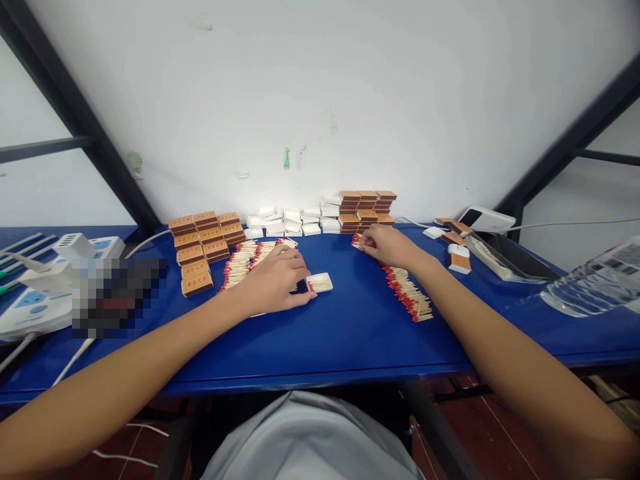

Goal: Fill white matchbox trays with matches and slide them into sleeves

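A white matchbox tray [323,283] with a few matches inside lies on the blue table. My left hand [277,280] grips its left end between thumb and forefinger, the other fingers resting over a wide spread of matches [243,260]. My right hand [387,243] is pinched at the far end of a row of red-headed matches [407,293]. Its fingertips are down among the match heads, and how many matches they hold is hidden.
Stacked orange matchboxes [200,243] stand at the left, more boxes [367,213] by the wall. White trays [285,221] are piled between them. A power strip [30,300] lies left; a white device [487,220], black case [520,257] and plastic bottle [595,283] lie right.
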{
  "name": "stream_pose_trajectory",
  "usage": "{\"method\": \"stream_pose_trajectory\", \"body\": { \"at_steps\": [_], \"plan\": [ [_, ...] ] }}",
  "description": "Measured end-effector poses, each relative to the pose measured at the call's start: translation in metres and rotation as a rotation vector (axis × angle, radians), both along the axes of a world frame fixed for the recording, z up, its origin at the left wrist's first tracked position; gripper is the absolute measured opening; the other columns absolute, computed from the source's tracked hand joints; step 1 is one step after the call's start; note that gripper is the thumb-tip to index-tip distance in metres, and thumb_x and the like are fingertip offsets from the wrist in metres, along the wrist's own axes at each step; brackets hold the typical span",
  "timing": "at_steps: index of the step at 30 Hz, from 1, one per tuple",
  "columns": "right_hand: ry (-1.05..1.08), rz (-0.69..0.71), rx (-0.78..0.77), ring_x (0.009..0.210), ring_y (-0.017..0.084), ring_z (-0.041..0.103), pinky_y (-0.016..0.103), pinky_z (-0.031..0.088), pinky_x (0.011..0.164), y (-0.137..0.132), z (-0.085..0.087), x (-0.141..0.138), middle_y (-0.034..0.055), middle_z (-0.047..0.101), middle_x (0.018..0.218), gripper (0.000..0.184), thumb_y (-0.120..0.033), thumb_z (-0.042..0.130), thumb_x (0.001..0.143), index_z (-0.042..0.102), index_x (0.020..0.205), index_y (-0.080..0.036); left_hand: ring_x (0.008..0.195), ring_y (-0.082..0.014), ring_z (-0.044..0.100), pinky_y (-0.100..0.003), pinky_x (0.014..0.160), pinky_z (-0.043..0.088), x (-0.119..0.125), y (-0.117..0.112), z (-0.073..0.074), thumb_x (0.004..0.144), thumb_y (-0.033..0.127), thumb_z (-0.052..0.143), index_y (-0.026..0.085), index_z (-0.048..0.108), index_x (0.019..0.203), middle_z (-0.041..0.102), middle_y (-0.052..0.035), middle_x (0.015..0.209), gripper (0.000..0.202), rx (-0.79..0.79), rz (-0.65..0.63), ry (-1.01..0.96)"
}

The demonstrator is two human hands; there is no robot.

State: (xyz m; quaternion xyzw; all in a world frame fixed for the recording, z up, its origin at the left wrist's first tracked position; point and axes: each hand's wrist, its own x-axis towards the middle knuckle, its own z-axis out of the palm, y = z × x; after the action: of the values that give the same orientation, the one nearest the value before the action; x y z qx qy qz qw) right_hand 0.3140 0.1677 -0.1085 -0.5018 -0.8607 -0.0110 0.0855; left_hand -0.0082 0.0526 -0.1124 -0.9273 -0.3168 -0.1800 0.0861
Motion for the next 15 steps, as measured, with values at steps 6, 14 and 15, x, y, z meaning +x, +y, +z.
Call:
{"method": "stream_pose_trajectory", "body": {
  "at_steps": [6,14,15],
  "plan": [
    [0.038,0.002,-0.05,0.085,0.023,0.068,0.03,0.043,0.07,0.0002,-0.0008,-0.0021,0.0143,0.078,0.099,0.018,-0.025,0.061,0.1,0.072,0.089,-0.016,0.111,-0.0291,0.067,-0.047,0.107,0.046,0.0001,0.0011,-0.0011,0.102,0.049,0.066,0.019,0.081,0.107,0.078,-0.0113,0.107,0.035,0.013,0.005,0.01],
    [0.044,0.046,-0.055,0.084,0.022,0.066,0.03,0.044,0.073,-0.0024,0.0011,-0.0038,0.0151,0.076,0.101,0.018,-0.024,0.057,0.101,0.069,0.091,-0.015,0.111,-0.0293,0.067,-0.047,0.106,0.046,0.0001,0.0015,-0.0007,0.102,0.05,0.066,0.018,0.081,0.107,0.079,-0.0114,0.108,0.036,0.019,0.023,0.024],
    [0.062,0.066,-0.045,0.085,0.023,0.066,0.031,0.045,0.074,-0.0044,0.0026,-0.005,0.0151,0.075,0.101,0.019,-0.025,0.057,0.101,0.069,0.091,-0.015,0.11,-0.0295,0.067,-0.048,0.106,0.046,0.0001,0.0014,-0.0006,0.102,0.05,0.066,0.017,0.081,0.107,0.079,-0.0114,0.107,0.036,0.017,0.032,0.018]
  ]
}}
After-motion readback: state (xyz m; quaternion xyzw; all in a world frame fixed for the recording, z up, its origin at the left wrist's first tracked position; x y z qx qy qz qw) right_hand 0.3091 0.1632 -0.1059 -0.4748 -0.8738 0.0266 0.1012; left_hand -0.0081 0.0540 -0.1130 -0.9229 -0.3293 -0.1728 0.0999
